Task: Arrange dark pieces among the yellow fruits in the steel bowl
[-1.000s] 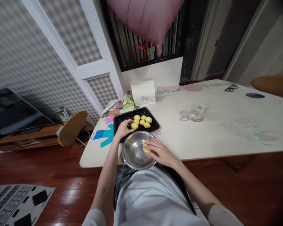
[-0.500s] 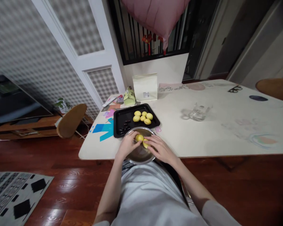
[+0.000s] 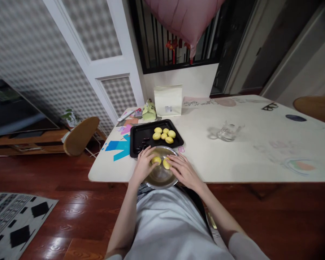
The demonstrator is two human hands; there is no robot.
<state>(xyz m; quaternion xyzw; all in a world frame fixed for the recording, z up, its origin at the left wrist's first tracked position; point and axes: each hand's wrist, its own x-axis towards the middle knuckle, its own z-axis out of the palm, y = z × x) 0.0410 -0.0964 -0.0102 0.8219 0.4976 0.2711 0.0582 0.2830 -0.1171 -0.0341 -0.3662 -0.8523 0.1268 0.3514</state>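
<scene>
A steel bowl [image 3: 160, 177] sits at the near edge of the table, just in front of me. My left hand [image 3: 144, 164] holds a yellow dough ball [image 3: 156, 159] over the bowl. My right hand [image 3: 182, 169] pinches a second yellow dough ball [image 3: 166, 164] beside it. Behind the bowl lies a black baking tray [image 3: 138, 135] with several yellow dough balls [image 3: 164, 134] at its right side and some dark bits [image 3: 142, 145] at its left.
A cream paper bag [image 3: 168, 100] and a small green packet [image 3: 148, 111] stand behind the tray. A glass jug [image 3: 226, 131] sits mid-table. A wooden chair [image 3: 79, 135] stands at the table's left end, another [image 3: 316, 107] at far right. A pink balloon [image 3: 184, 16] hangs above.
My left hand took a dough ball from the tray and brought it to the bowl, beside the ball in my right hand. The tray holds one ball fewer.
</scene>
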